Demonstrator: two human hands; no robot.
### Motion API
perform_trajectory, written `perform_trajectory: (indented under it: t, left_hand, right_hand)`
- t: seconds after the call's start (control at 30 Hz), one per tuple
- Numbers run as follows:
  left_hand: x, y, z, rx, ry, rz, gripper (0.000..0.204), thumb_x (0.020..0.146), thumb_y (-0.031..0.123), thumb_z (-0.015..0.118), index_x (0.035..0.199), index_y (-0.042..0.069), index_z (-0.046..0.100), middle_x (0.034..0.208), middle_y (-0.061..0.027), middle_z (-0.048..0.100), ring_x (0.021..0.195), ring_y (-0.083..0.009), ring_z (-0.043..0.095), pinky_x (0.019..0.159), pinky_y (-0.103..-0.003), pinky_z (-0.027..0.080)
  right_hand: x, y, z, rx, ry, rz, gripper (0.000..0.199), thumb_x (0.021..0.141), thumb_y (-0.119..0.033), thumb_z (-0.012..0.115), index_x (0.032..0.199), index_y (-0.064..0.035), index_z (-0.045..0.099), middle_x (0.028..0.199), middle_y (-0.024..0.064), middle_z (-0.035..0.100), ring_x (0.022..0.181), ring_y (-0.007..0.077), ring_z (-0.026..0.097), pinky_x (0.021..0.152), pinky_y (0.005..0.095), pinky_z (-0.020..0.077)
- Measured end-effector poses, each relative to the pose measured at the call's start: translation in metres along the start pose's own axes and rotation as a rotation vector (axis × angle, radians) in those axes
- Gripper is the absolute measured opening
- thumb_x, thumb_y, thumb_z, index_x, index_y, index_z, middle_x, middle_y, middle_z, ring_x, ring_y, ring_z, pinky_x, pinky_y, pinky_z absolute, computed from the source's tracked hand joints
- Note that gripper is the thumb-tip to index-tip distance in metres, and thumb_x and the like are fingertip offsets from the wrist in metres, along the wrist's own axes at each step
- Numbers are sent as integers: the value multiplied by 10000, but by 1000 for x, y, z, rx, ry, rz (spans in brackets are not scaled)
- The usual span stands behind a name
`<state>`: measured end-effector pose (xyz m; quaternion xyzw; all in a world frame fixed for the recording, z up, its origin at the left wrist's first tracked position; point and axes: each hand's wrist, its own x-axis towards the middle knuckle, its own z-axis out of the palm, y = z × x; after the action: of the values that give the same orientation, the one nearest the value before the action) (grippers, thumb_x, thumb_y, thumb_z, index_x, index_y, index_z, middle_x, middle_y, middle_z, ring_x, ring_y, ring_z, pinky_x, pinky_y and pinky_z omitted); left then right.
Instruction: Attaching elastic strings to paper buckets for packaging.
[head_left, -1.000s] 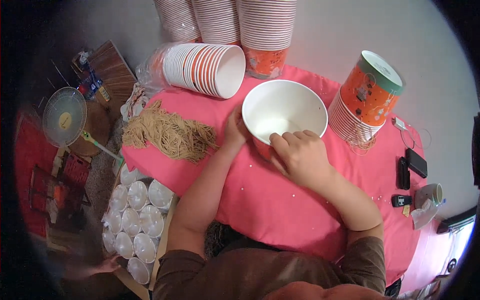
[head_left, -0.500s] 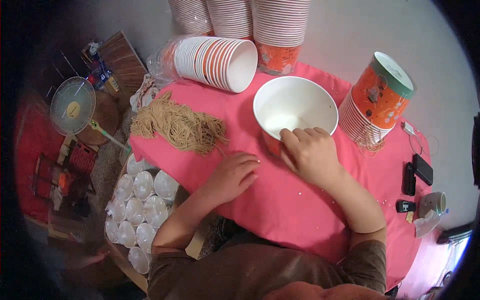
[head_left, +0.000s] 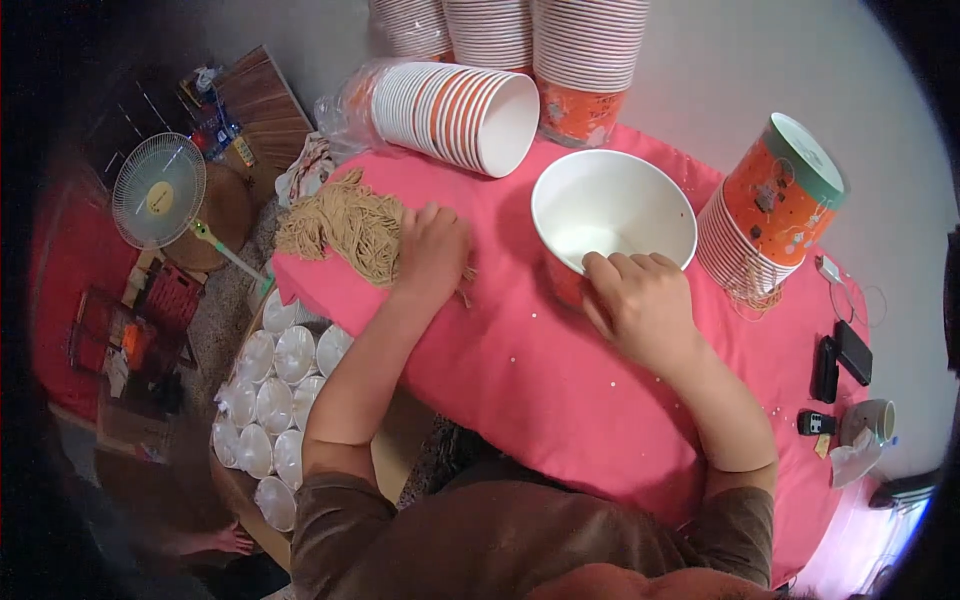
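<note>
My right hand [head_left: 640, 305] grips the near rim of a white paper bowl [head_left: 612, 208] that stands on the pink tablecloth [head_left: 520, 370]. The bowl looks empty. My left hand [head_left: 432, 250] rests on the right end of a heap of tan dry noodles [head_left: 345, 225] at the table's left edge, fingers curled into the strands.
A sleeve of orange-and-white bowls [head_left: 455, 115] lies on its side behind the noodles. Tall bowl stacks [head_left: 590, 60] stand at the back; another stack [head_left: 770, 215] leans at the right. Filled lidded cups [head_left: 275, 390] sit low on the left, a fan [head_left: 158, 190] beyond. Phones [head_left: 840, 360] lie at the right edge.
My left hand has gone from beside the bowl, across the cloth to the left, onto the noodle heap. My right hand stays on the bowl's rim.
</note>
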<state>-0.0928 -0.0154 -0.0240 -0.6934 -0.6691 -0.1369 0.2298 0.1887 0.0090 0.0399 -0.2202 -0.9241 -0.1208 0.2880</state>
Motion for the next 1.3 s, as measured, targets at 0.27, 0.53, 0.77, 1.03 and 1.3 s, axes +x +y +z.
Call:
perform_trajectory:
  t: [0.27, 0.53, 0.77, 1.03, 1.3]
  left_hand:
    - [-2, 36, -14, -156, 221, 21, 110, 786, 149, 624, 845, 63, 588, 866, -103, 572, 889, -303, 544, 857, -474, 391]
    - [-49, 117, -94, -1507, -65, 173, 100, 847, 7, 589, 904, 39, 513, 843, -99, 556, 805, -216, 556, 757, -343, 449]
    - [-60, 111, -48, -1987, -212, -487, 66, 954, 125, 528, 928, 67, 545, 753, 65, 483, 645, -6, 424, 550, -181, 350]
    - [-55, 126, -71, -2018, -134, -532, 61, 919, 127, 528, 903, 83, 488, 720, 41, 464, 588, -49, 402, 518, -202, 334]
    - [-59, 105, -78, -1285, 288, 99, 189, 861, 64, 616, 1040, 39, 563, 995, -94, 589, 939, -212, 590, 836, -334, 467]
  right_hand:
    - [0, 2, -1, 25, -96, 43, 255, 743, -171, 680, 937, -73, 546, 717, 77, 560, 647, 269, 600, 603, 388, 463]
    - [-1, 24, -13, 8, -128, 88, 234, 752, -204, 690, 877, -74, 541, 708, 79, 589, 667, 281, 617, 636, 406, 483]
    - [2, 12, -42, 177, -193, 26, 571, 689, -220, 767, 1188, -66, 538, 1152, 135, 563, 1135, 317, 520, 1005, 480, 389]
    - [3, -14, -46, 193, -77, -270, 224, 713, -141, 663, 917, -51, 643, 990, 86, 622, 1107, 258, 573, 1058, 535, 370]
    - [5, -13, -47, 183, 25, -279, 195, 671, -125, 663, 828, -46, 578, 828, 74, 575, 871, 254, 609, 913, 460, 501]
